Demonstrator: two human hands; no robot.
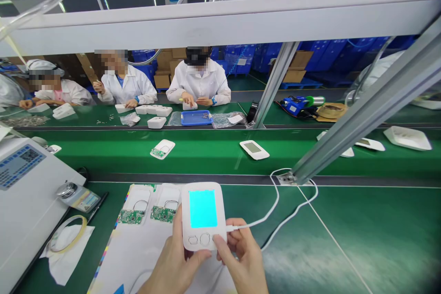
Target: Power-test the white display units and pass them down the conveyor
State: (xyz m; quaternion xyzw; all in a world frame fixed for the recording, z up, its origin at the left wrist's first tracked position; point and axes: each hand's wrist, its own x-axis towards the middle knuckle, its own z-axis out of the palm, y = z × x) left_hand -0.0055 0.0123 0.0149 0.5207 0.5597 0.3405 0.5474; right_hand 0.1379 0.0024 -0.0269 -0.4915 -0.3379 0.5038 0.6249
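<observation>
White plastic fills my grip: a handheld monitor (203, 216) with its screen lit cyan, held upright on my side of the conveyor belt (206, 158), short of its near edge. My left hand (175, 264) is closed around the lower left corner, thumb lying up the side. My right hand (243, 252) holds the lower right corner, thumb tip resting by the round buttons under the screen and fingers curled behind. A white cable (275, 202) plugs into that side and loops away toward the belt. Also on the near side of the belt lie two opened shells (132, 209) with green circuit boards, on a white sheet (138, 250). On the belt itself sit another opened shell (162, 149) and a finished monitor (254, 149) with its screen dark. Beyond the belt, people (200, 82) in white coats work beside a blue tray (196, 117).
</observation>
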